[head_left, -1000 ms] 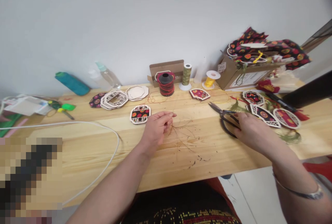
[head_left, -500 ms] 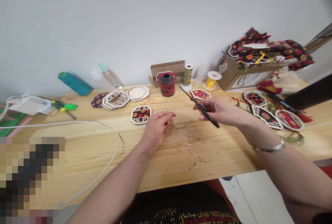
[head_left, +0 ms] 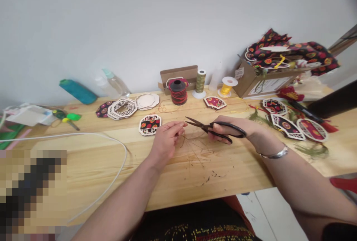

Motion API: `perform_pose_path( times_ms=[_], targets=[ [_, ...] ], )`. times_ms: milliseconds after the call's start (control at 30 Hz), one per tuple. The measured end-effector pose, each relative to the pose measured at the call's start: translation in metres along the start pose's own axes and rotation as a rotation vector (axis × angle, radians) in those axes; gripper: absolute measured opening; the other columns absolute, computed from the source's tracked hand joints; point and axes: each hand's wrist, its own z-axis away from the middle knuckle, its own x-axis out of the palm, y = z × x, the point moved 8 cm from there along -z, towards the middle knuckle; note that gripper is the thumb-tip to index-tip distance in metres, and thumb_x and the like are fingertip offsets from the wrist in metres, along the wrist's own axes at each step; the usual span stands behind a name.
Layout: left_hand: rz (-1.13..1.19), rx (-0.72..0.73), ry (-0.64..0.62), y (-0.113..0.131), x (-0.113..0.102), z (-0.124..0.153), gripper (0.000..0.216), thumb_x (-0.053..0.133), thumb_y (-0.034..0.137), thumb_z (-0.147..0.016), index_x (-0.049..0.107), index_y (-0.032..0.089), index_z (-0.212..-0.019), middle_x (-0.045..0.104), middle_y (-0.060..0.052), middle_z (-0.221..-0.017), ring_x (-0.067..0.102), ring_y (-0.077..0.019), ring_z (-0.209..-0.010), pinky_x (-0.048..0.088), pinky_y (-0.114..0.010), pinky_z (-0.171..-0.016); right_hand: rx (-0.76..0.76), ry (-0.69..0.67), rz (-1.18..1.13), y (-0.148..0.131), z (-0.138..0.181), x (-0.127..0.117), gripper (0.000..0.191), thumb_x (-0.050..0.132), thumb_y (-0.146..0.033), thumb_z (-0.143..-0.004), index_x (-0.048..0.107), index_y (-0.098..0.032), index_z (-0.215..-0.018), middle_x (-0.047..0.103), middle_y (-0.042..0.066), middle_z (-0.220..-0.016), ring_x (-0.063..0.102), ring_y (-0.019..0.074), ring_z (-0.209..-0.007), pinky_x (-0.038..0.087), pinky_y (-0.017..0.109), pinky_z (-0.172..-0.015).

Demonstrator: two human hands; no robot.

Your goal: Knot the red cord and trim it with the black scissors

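My right hand point(head_left: 223, 127) grips a pair of black-handled scissors point(head_left: 198, 124), whose blades are parted and point left at my left fingertips. My left hand point(head_left: 169, 135) is closed in a pinch on thin thread point(head_left: 192, 144); loose strands trail below it over the wooden table. The exact bit between the fingertips is too small to see. Just left of that hand lies a fretwork-framed ornament point(head_left: 150, 124) with dark floral cloth. Short dark thread clippings point(head_left: 213, 176) are scattered on the wood in front of my hands.
Along the wall stand a red thread spool point(head_left: 178, 94), a green thread spool point(head_left: 200, 83) and a yellow spool point(head_left: 229, 84). Finished ornaments point(head_left: 287, 125) with tassels lie at the right, near a cardboard box point(head_left: 267, 81) of cloth. A white cable point(head_left: 111, 138) curves across the left side.
My right hand has turned the scissors from upward-left to nearly level, and the blades have opened and come close to my left fingertips. The left hand keeps its pinch.
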Motion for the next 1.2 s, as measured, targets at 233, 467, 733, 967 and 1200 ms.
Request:
perform_pose_path(
  times_ms=[233,467,733,967,1200],
  targets=[
    [-0.019,-0.032,-0.058,-0.005,0.008,0.002,0.02,0.073,0.026,-0.061,0.069,0.008,-0.069,0.039,0.006,-0.045,0.025,-0.0004,-0.038,0.011,-0.017,-0.039,-0.079,-0.028,-0.005,0.003,-0.012,0.007,0.067,0.037,-0.071,-0.082,0.062,-0.009,-0.077,0.048,-0.002,-0.05,0.045,0.008,-0.044,0.036,0.021,-0.043],
    [-0.043,-0.024,-0.057,-0.006,0.007,0.002,0.02,0.074,0.026,-0.062,0.069,0.009,-0.07,0.041,0.005,-0.046,0.026,-0.001,-0.038,0.012,-0.018,-0.04,-0.094,-0.05,-0.05,0.011,-0.017,0.01,0.063,0.039,-0.068,-0.083,0.06,-0.009,-0.077,0.049,-0.002,-0.052,0.044,0.0068,-0.042,0.034,0.02,-0.04],
    [-0.037,-0.015,-0.069,-0.005,0.009,0.003,0.017,0.072,0.025,-0.062,0.069,0.009,-0.068,0.04,0.005,-0.044,0.026,-0.0022,-0.039,0.012,-0.019,-0.04,-0.009,-0.017,-0.073,0.012,-0.017,0.009,0.067,0.047,-0.074,-0.073,0.06,-0.009,-0.074,0.048,-0.002,-0.052,0.043,0.0069,-0.042,0.032,0.019,-0.038],
    [-0.037,-0.026,-0.058,-0.005,0.009,0.003,0.018,0.073,0.024,-0.061,0.068,0.009,-0.068,0.041,0.005,-0.044,0.025,-0.0015,-0.038,0.01,-0.019,-0.04,-0.004,-0.011,-0.094,0.012,-0.017,0.008,0.067,0.05,-0.074,-0.071,0.06,-0.008,-0.074,0.046,-0.003,-0.05,0.041,0.0061,-0.041,0.03,0.019,-0.037],
    [-0.031,-0.026,-0.08,-0.005,0.009,0.003,0.016,0.072,0.024,-0.062,0.068,0.009,-0.068,0.039,0.006,-0.045,0.025,-0.0013,-0.038,0.011,-0.018,-0.04,0.008,-0.01,-0.115,0.012,-0.016,0.009,0.065,0.052,-0.073,-0.07,0.06,-0.009,-0.075,0.044,-0.004,-0.05,0.04,0.0057,-0.042,0.029,0.018,-0.037]
  ],
)
